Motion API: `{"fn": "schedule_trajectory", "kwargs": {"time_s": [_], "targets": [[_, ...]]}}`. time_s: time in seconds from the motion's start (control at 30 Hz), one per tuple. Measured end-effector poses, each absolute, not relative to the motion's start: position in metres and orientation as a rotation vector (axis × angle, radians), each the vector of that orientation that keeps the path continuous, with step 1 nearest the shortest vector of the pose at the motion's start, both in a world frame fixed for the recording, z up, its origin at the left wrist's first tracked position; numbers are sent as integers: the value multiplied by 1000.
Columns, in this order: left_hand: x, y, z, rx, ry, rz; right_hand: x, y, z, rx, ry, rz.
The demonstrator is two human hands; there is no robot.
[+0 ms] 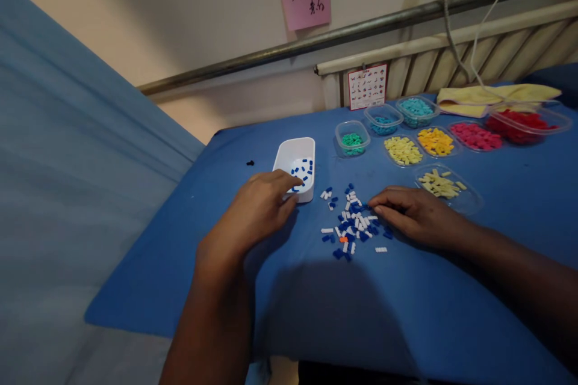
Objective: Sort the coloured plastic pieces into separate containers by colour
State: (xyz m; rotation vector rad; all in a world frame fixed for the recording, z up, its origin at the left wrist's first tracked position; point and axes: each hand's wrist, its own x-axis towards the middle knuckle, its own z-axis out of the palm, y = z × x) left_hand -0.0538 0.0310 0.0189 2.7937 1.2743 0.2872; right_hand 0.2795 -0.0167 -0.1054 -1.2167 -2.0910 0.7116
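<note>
— What is hidden?
— The left hand [257, 207], half curled, covers part of the white box [283, 154]. The right hand [413, 213] is nearly closed at the blue-and-white pile [361, 222], between near and far edges of the surface [180, 264]; what either holds, one cannot tell.
— And containers?
— The white box contains blue pieces [305, 178]; clear tubs [472, 197] toward the far edge contain coloured ones [404, 151].
</note>
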Motion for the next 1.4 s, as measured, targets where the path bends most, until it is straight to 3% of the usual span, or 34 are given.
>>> {"fn": "schedule_trajectory", "kwargs": {"time_s": [0.1, 0.17, 0.47, 1.0, 1.4], "targets": [[-37, 14, 20, 2734, 1048, 419, 278, -17, -106, -1227, -2069, 693], [-20, 7, 8, 2744, 949, 323, 277, -17, -106, -1239, -2036, 666], [25, 24, -56, 2862, 1231, -93, 273, -17, -110, -1219, -2057, 507], [-4, 33, -41, 2649, 1030, 88, 264, -9, -104, -1257, -2218, 522], [7, 31, -45, 2767, 1020, -41, 259, -10, -91, -1295, -2266, 553]]}}
